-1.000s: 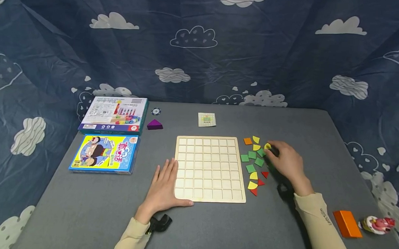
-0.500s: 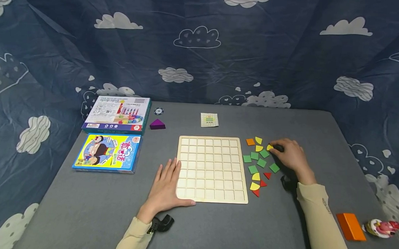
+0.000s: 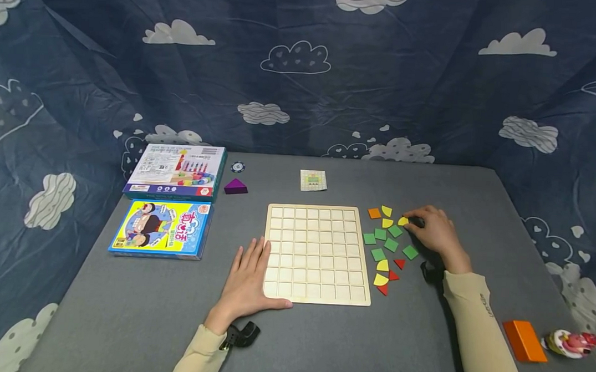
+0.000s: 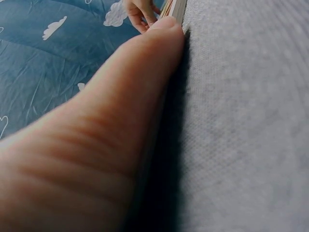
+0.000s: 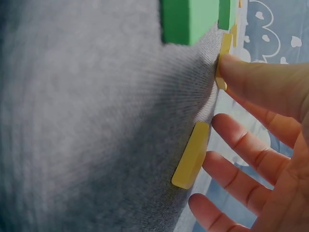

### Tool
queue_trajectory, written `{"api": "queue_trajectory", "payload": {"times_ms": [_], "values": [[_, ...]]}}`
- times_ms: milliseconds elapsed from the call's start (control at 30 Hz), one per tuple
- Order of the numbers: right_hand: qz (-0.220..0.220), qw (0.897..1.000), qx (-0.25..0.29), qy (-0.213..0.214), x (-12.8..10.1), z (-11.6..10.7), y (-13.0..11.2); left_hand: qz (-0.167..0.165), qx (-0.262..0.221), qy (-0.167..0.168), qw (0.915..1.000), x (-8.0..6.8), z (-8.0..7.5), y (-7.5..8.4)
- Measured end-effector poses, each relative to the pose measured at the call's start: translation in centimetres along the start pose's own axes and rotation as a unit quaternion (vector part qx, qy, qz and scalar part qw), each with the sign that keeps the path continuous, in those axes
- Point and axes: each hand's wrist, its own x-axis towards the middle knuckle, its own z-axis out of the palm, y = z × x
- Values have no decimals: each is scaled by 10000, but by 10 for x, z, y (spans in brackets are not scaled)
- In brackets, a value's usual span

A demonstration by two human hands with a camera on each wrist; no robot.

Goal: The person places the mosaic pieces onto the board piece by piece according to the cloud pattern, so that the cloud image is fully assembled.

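My left hand (image 3: 249, 275) lies flat with fingers straight along the left edge of a light wooden grid board (image 3: 318, 253), thumb at its near edge. In the left wrist view that thumb (image 4: 140, 67) rests beside the board's edge. My right hand (image 3: 436, 233) is right of the board, pinching a yellow quarter-circle tile (image 3: 403, 221) between thumb and index finger, the tile low at the table. In the right wrist view another yellow tile (image 5: 192, 155) stands near the other fingers, which are loosely bent; the hand hides it in the head view.
Green square tiles (image 3: 391, 244), red triangles (image 3: 399, 263), other yellow tiles and an orange square (image 3: 374, 213) lie right of the board. A pattern card (image 3: 313, 180) is behind it. Boxes (image 3: 161, 229), a purple prism (image 3: 235, 187) and a chip stand left; an orange block (image 3: 525, 341) and figurine right.
My right hand has shifted slightly back to the right, uncovering a green tile below it. The view has shifted a little. My left hand stays on the board's edge.
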Motion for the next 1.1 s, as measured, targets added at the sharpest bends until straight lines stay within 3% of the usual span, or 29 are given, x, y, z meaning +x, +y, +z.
{"api": "queue_trajectory", "payload": {"times_ms": [433,667,933,1100], "values": [[21,9993,69,375,-1,5,-1,46,-13,42,10000,0,0,-2],[167,9965,399,718,-5,7,-6,37,25,52,10000,0,1,-1],[111,9931,758,892,-16,3,-15,-41,12,61,10000,-1,3,0],[10,9871,1046,1213,-20,8,-22,-104,39,157,9998,0,4,1]]}}
